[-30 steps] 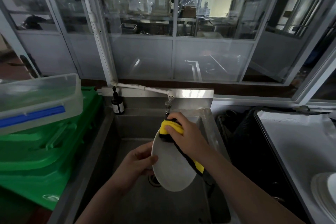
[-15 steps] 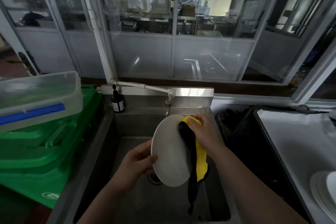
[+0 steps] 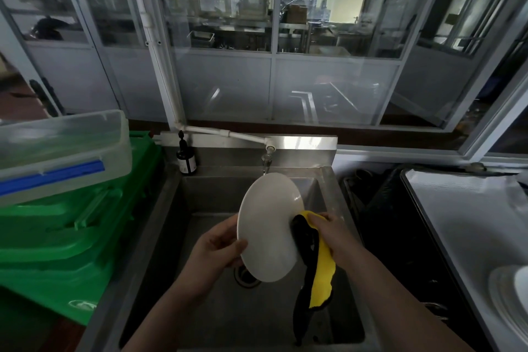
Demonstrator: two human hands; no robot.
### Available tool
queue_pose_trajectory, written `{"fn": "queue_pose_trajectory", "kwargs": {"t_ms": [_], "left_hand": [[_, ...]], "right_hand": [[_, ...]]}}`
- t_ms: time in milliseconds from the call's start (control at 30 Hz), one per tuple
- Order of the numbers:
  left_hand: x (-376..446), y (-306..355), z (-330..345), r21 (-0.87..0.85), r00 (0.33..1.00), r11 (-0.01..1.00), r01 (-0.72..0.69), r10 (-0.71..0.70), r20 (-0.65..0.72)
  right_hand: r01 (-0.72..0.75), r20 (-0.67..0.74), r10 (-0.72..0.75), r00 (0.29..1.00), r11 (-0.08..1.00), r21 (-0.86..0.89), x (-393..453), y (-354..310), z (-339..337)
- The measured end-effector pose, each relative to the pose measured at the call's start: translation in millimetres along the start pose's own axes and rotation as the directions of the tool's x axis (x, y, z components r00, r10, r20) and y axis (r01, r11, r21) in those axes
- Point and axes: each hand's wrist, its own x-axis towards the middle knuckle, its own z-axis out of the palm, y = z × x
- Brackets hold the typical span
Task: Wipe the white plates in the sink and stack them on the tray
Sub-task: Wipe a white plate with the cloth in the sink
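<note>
- Head view: my left hand (image 3: 217, 251) grips the white plate (image 3: 270, 227) at its 8 o'clock edge, thumb curled over the face, the other fingers hidden behind it.
- The plate is tilted almost on edge above the steel sink (image 3: 171, 237), its face turned toward me and its lower rim hanging over the drain (image 3: 245, 277).
- My right hand (image 3: 331, 233) sits at the plate's 3 o'clock edge, fingers curled tight around the yellow-and-black cloth (image 3: 317, 268) and pressing it against the rim.
- The loose end of the cloth hangs down toward 6 o'clock into the basin; I cannot tell whether it touches the bottom.
- The tap (image 3: 267, 157) is at 12 o'clock from the plate, just above its top rim.
- A small dark bottle (image 3: 186, 158) stands on the sink ledge at 11 o'clock.
- Stacked green crates (image 3: 65, 237) lie at 9 o'clock, with a clear plastic box (image 3: 63, 148) with a blue clip resting on top.
- The pale tray (image 3: 463, 223) lies at 3 o'clock, well apart from the sink, and stacked white plates (image 3: 511, 291) sit on its near corner at 4 o'clock, cut off by the picture's edge.
</note>
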Motion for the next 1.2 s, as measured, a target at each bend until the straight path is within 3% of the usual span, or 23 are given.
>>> {"fn": "queue_pose_trajectory", "kwargs": {"t_ms": [133,400,667,967,1100,1200], "left_hand": [[-2.2,-2.7,-1.5,-0.025,1.0,1.0,0.019,-0.019,-0.011],[0.3,2.8,-2.2,-0.055,0.999,0.998,0.04,-0.041,-0.011],[-1.1,-1.0,-0.3,-0.057,0.996,0.995,0.08,-0.077,0.038],[1.5,3.0,-6.1,-0.029,0.992,0.994,0.103,-0.1,0.08],[0.7,4.6,-6.6,-0.012,0.994,0.997,0.072,-0.071,0.085],[-0.9,1.1,-8.3,-0.008,0.999,1.0,0.027,-0.027,0.041]], "right_hand": [[0.057,-0.025,-0.057,0.998,0.998,0.004,-12.5,5.3,6.1],[0.285,-0.002,-0.288,0.957,0.946,-0.157,-23.4,-25.5,23.6],[0.532,0.123,-0.518,0.846,0.808,-0.253,-41.3,-62.7,38.2],[0.702,0.428,-0.574,0.699,0.666,-0.252,-61.0,-71.2,51.5],[0.741,0.408,-0.629,0.661,0.632,-0.226,-61.9,-66.0,52.4],[0.719,0.362,-0.628,0.689,0.655,-0.233,-59.2,-64.4,56.8]]}}
